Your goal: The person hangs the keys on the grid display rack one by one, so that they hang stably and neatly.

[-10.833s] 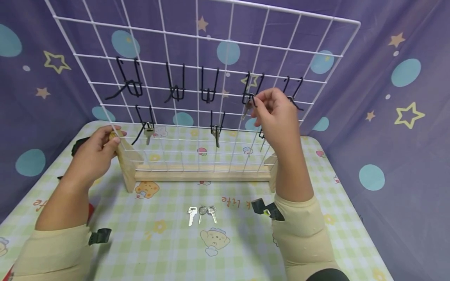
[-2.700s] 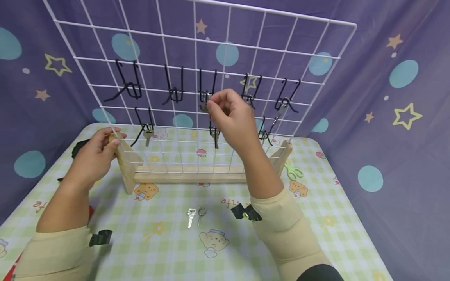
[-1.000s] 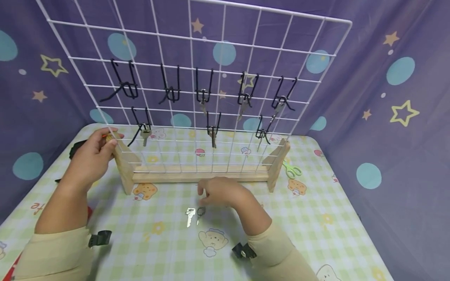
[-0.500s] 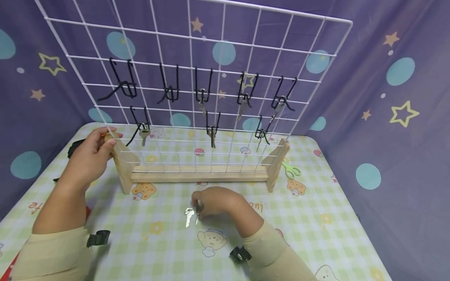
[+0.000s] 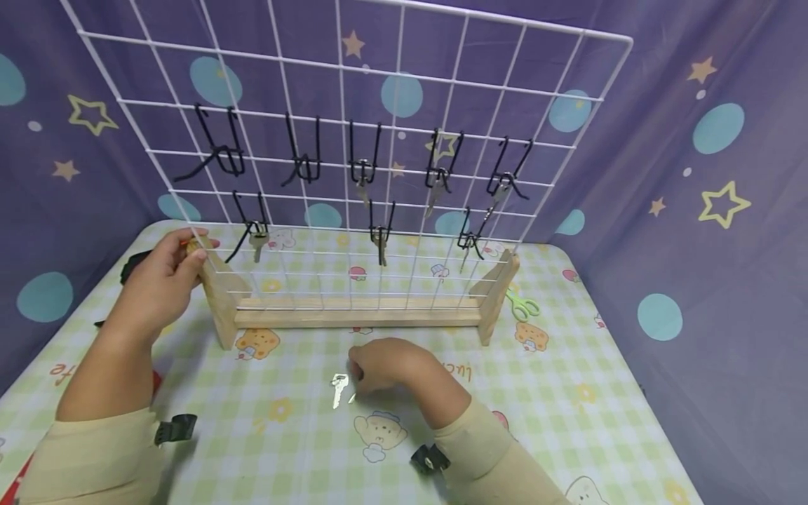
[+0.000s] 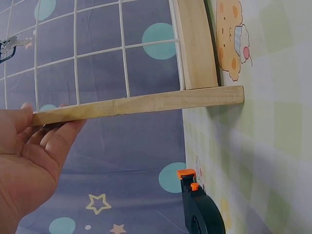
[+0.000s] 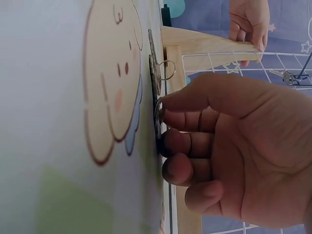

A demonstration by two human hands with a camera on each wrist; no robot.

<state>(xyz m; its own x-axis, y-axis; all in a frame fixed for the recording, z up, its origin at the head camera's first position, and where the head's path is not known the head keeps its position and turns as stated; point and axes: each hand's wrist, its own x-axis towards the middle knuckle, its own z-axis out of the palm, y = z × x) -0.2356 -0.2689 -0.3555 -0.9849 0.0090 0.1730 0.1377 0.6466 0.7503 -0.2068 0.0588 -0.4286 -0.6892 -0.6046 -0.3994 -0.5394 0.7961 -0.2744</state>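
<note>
My left hand (image 5: 160,277) holds the top of the wooden end piece (image 6: 146,102) of a white wire grid rack (image 5: 341,133), thumb on one side and fingers on the other. Down at the table, my right hand (image 5: 391,368) pinches a key's ring (image 7: 159,114) between thumb and fingers. In the head view, most of that key is hidden by the hand. Just left of it lies another silver key (image 5: 339,389), whose ring (image 7: 168,69) stands up in the right wrist view. Black hooks (image 5: 304,165) line the grid. Keys (image 5: 258,242) hang from several of them; two upper-left hooks are bare.
Green scissors (image 5: 522,306) lie beyond the rack's right wooden foot (image 5: 495,301). A dark tool with orange parts (image 6: 202,204) stands behind the left end. A checked cloth (image 5: 252,449) covers the table, and a purple curtain (image 5: 682,175) surrounds it.
A key now hangs on the upper middle hook, and one has gone from the three on the table. My right hand has come down from the grid to a table key; the left stays put.
</note>
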